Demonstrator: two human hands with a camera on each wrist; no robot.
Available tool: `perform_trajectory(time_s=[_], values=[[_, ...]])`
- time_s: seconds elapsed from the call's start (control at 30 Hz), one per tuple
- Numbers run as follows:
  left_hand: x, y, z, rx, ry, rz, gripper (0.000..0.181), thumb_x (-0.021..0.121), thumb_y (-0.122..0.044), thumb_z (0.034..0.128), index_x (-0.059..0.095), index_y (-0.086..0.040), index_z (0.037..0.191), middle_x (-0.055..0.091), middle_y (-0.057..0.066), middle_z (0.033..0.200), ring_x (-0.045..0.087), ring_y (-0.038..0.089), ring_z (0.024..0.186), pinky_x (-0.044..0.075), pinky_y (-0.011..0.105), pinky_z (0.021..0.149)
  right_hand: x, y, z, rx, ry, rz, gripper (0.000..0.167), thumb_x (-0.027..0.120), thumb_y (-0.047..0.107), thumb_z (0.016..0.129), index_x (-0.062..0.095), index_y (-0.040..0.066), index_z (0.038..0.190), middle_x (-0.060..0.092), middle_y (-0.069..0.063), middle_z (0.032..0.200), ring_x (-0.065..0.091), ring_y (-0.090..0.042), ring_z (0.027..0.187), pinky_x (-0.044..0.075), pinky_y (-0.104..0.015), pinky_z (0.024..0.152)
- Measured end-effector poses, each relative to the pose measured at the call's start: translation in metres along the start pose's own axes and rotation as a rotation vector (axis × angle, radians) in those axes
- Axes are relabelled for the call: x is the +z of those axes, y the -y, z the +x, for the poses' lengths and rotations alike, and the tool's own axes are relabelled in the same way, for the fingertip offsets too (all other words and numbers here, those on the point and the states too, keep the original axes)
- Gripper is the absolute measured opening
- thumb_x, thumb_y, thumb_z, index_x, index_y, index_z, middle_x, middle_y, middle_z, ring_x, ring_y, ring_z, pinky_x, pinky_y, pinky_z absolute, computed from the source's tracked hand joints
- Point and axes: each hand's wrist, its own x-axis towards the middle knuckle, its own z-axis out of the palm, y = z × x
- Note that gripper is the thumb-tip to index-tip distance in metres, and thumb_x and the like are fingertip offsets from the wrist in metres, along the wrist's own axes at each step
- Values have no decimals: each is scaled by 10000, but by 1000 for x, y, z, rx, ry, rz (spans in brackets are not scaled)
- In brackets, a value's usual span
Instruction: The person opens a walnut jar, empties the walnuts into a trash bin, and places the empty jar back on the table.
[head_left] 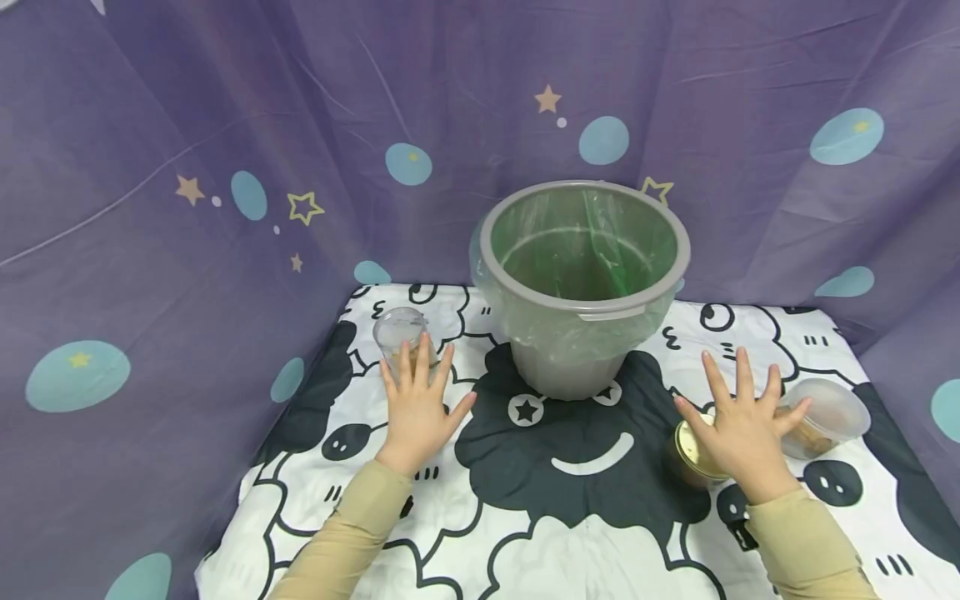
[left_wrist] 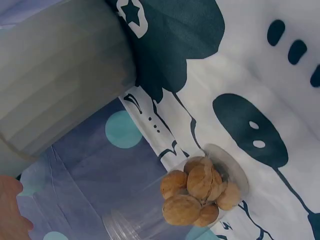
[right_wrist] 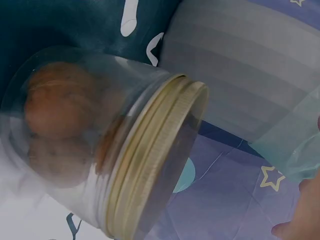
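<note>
My left hand [head_left: 417,417], fingers spread and straight, hovers in front of a clear jar [head_left: 401,333]; the left wrist view shows several walnuts [left_wrist: 199,187] inside that jar. My right hand [head_left: 746,429] is spread too, above and beside a gold-lidded jar [head_left: 693,458], holding nothing. Walnuts [right_wrist: 62,102] show through the wall of this closed jar in the right wrist view, its gold lid [right_wrist: 150,160] facing the bin. Whether either hand touches a jar cannot be told.
A grey bin [head_left: 566,375] with a translucent green liner stands at the back middle. Right of my right hand, a translucent plastic tub [head_left: 832,412] leans over with brownish contents. A sheep-patterned cloth [head_left: 585,558] covers the table, and a purple curtain [head_left: 480,75] hangs behind.
</note>
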Motion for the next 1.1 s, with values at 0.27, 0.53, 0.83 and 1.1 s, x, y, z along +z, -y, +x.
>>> perform_trajectory(time_s=[0.27, 0.53, 0.83, 1.1], values=[[-3, 13, 2, 22, -80, -28, 731, 535, -526, 869, 332, -187, 1483, 195, 171, 1559, 173, 466, 1402, 58, 708, 1070, 1, 6, 2, -51, -48, 45, 698, 471, 541, 921, 266, 206, 1498, 119, -269, 1539, 7, -597, 1349, -119, -792, 925], [-5, 41, -1, -27, -151, -107, 688, 595, -412, 852, 391, -120, 1440, 233, 197, 1533, 198, 463, 1382, 75, 686, 1086, 9, 17, 5, -165, -80, 113, 610, 531, 463, 919, 380, 165, 1429, 246, -274, 1473, 161, -544, 1299, 22, -724, 982], [20, 68, 4, -169, -260, -271, 732, 671, -311, 822, 371, 32, 1395, 385, 284, 1406, 308, 464, 1297, 192, 607, 1094, 19, 25, 2, -255, -70, 97, 560, 606, 355, 898, 444, 112, 1375, 385, -272, 1391, 384, -495, 1170, 271, -659, 927], [39, 79, 5, -253, -314, -355, 844, 738, -273, 778, 306, 87, 1408, 405, 299, 1364, 347, 461, 1271, 260, 538, 1093, 27, 33, -1, -277, -9, 70, 580, 641, 321, 885, 448, 103, 1386, 452, -279, 1325, 475, -472, 1114, 388, -633, 877]])
